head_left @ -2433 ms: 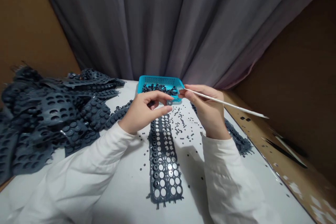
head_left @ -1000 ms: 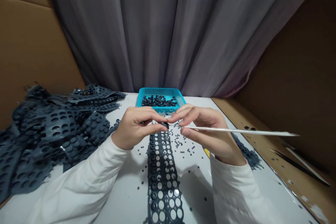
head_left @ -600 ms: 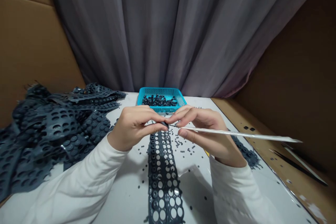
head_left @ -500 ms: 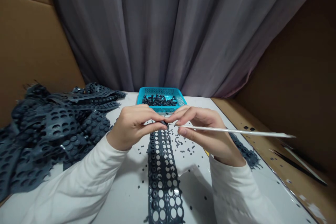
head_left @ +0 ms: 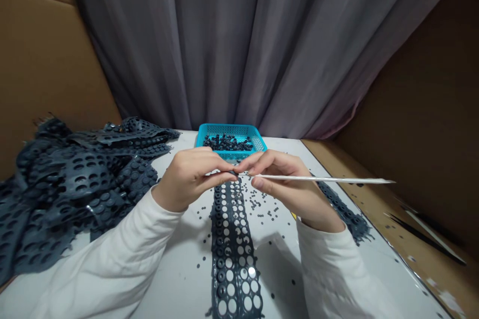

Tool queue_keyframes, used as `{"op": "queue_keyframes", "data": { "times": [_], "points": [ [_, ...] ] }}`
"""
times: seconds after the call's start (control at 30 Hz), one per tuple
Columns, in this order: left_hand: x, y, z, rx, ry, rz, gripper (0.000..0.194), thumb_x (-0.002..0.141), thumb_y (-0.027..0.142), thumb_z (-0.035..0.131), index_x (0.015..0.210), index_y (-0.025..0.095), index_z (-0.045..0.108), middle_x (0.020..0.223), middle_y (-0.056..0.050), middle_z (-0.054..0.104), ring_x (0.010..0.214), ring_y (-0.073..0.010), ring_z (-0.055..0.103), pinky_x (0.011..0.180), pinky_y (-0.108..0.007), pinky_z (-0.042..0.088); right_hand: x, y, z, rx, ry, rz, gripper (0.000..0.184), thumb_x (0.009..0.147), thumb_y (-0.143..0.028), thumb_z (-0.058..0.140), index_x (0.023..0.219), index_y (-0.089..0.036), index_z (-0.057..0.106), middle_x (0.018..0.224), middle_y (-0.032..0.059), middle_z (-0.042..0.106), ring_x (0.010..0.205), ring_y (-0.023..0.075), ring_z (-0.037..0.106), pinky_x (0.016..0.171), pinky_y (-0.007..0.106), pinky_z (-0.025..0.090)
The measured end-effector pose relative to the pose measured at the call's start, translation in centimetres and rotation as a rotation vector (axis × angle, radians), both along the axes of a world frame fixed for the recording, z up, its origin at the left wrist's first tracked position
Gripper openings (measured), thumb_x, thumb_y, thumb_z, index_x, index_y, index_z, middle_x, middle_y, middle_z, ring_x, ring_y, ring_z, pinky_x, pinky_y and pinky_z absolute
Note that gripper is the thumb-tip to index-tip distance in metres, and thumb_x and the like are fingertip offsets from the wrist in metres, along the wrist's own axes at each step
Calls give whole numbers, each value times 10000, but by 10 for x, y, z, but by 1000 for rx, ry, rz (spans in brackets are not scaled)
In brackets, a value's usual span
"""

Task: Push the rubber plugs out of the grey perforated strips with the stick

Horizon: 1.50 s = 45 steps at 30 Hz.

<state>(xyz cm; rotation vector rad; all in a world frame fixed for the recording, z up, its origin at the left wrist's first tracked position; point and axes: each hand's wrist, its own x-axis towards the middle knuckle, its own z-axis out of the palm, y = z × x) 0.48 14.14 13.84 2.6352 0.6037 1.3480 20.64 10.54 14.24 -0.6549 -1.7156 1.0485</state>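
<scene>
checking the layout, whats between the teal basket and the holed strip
Head view: the left hand and right hand meet there, above scattered small dark discs.

Soft light is glinting off the glossy white surface (head_left: 175, 279), while the wide lens is bowing the pleated grey fabric curtain (head_left: 224, 45).

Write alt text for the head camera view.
Two bare hands meet over a white table, the right hand holding a thin white stick toward the left hand. Below lies a punched dark strip among scattered discs; a heap of punched sheets sits left, a turquoise basket ahead.
</scene>
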Motion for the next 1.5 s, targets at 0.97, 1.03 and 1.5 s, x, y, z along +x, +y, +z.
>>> {"op": "queue_keyframes", "data": {
  "times": [0.97,1.03,1.5],
  "points": [
    [1,7,-6,-234,-46,140,135,744,266,682,838,182,730,598,11,627,495,-67,423,493,-198,341,-5,10,-8,134,-35,-43,13,865,-208,540,870,-206,552,1002,39,584,996,151,552,849,350,458],
    [0,7,-6,-257,-53,136,157,739,274,687,864,189,729,604,13,621,499,-67,407,494,-198,338,-5,9,-7,138,-29,-36,15,860,-194,548,868,-204,556,1020,42,585,1013,153,550,850,345,462],
    [2,6,-6,-296,-78,143,172,743,274,677,877,178,728,601,11,611,495,-68,384,479,-196,329,-3,8,-5,177,-109,-52,27,837,-195,582,850,-201,559,1044,48,613,1045,168,563,880,367,465]
  ]
}}
